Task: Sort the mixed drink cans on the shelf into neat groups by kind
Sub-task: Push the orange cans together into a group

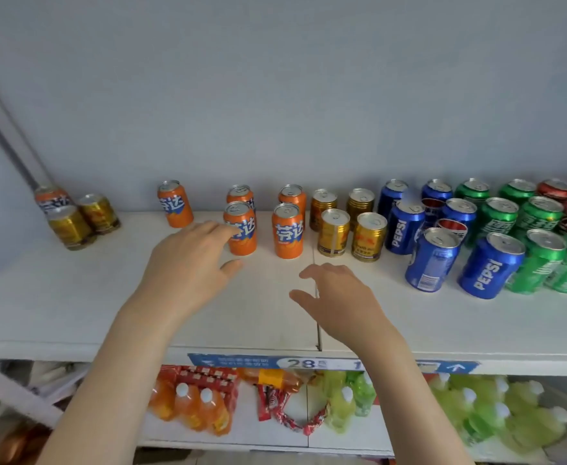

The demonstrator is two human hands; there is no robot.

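Our left hand (pixel 188 260) was spread wide over the white shelf (pixel 74 297), fingertips at the front orange can (pixel 240 228); whether they touched it we could not tell. Our right hand (pixel 339 297) hung open beside it, holding nothing. Bare shelf ran from both hands to the front edge and leftward. Behind stood gold cans (pixel 334 233), blue cans (pixel 433 260) and green cans (pixel 500 219) in groups. Three mixed cans (pixel 69 226) sat far left against the grey wall (pixel 275 95).
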